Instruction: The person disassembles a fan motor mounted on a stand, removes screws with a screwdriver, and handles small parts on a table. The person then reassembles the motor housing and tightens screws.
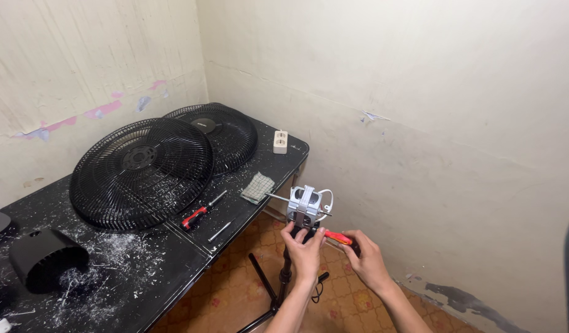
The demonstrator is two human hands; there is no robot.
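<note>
Here, the scene in labelled lines:

Left hand: the left hand (pixel 304 246) wraps the base of the fan motor (pixel 305 207), fingers clamped around the dark neck beneath it.
Right hand: the right hand (pixel 366 258) sits at 4 o'clock from the motor, fingers closed on the handle of a red screwdriver (pixel 338 237) whose tip points at the motor's underside.
Motor position: bare of its housing, atop a thin black stand (pixel 283 280) over the tiled floor, just off the black table (pixel 173 259) at its 4 o'clock corner, shaft pointing toward 9 o'clock.
Handling: likely dense and heavy for its size, rigid metal; the thin shaft and white wire loop look delicate, so the frame or the neck seems the safest grip. The slim stand may tip.
Grilles: two round black fan grilles (pixel 141 172), overlapping, at 10 o'clock from the hands.
Tools on the table: one red-and-black screwdriver (pixel 203 210), one slim metal rod or bit beside it.
Other: one checked cloth (pixel 257 187), one white socket block (pixel 280 141), one black motor cover (pixel 44 259) at far 9 o'clock, scattered white flakes.
</note>
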